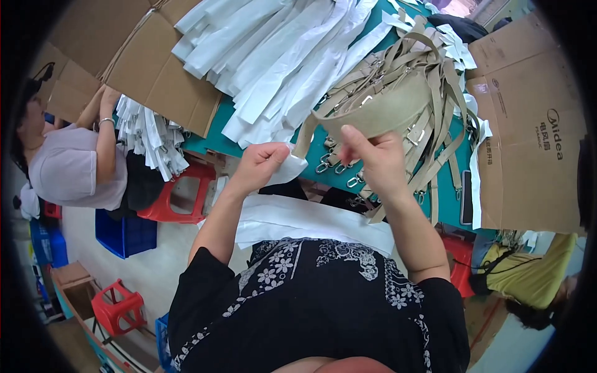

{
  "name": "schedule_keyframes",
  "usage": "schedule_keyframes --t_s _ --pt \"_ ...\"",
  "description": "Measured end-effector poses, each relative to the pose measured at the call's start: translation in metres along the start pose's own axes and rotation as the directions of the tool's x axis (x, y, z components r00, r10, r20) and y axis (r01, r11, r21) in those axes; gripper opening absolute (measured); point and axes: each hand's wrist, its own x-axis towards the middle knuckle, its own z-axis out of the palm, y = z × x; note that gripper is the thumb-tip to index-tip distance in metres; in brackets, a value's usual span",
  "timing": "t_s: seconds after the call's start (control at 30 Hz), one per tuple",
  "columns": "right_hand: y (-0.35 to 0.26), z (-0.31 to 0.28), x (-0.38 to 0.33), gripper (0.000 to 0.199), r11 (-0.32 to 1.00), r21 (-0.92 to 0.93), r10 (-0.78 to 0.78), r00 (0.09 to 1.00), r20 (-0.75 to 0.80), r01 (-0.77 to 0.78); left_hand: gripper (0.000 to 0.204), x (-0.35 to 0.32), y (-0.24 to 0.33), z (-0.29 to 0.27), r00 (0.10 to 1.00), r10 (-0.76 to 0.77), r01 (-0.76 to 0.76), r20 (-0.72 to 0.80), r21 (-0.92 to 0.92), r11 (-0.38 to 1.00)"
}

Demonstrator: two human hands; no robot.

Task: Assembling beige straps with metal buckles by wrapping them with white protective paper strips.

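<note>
My left hand (pixel 262 166) is closed, pinching a white sheet-like sleeve (pixel 291 169) together with the end of a beige strap. From there the wide beige strap (pixel 379 118) bends upward and runs right, into a tangled heap of beige straps (pixel 429 133) with metal clips. My right hand (pixel 376 163) is just below the wide strap, its thumb overlapping the strap's lower edge. The fingers are blurred, so whether they grip it is unclear. More white strips (pixel 298 217) lie across my lap.
A large pile of white strips (pixel 273 62) covers the green table (pixel 230 127). Cardboard boxes (pixel 522 143) stand at both sides, and a dark phone (pixel 466 196) lies at right. One person (pixel 78 161) works at left; another (pixel 528 270) is at right. Red stools (pixel 118 308) stand around.
</note>
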Motion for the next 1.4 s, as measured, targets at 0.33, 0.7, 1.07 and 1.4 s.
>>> schedule_keyframes --t_s 0.33,0.7,1.07,1.4 --pt "-0.041 0.023 0.007 0.015 0.988 -0.153 -0.015 0.993 0.114 0.032 0.03 -0.018 -0.023 -0.019 1.0 0.017 -0.016 0.012 -0.052 0.999" --pt "0.016 0.044 0.001 0.014 0.984 -0.164 -0.065 0.998 0.001 0.064 0.031 -0.036 -0.026 -0.016 0.999 -0.005 0.003 -0.033 -0.063 0.998" --pt "0.043 0.04 -0.005 0.012 0.95 -0.311 0.037 0.977 0.209 0.03 0.032 -0.029 -0.017 -0.006 0.995 0.088 -0.096 -0.046 -0.203 0.975" --pt "0.06 0.009 0.025 0.034 0.853 0.429 0.301 0.952 0.06 -0.297 0.03 -0.036 -0.048 -0.022 0.999 0.007 -0.009 -0.047 -0.043 0.999"
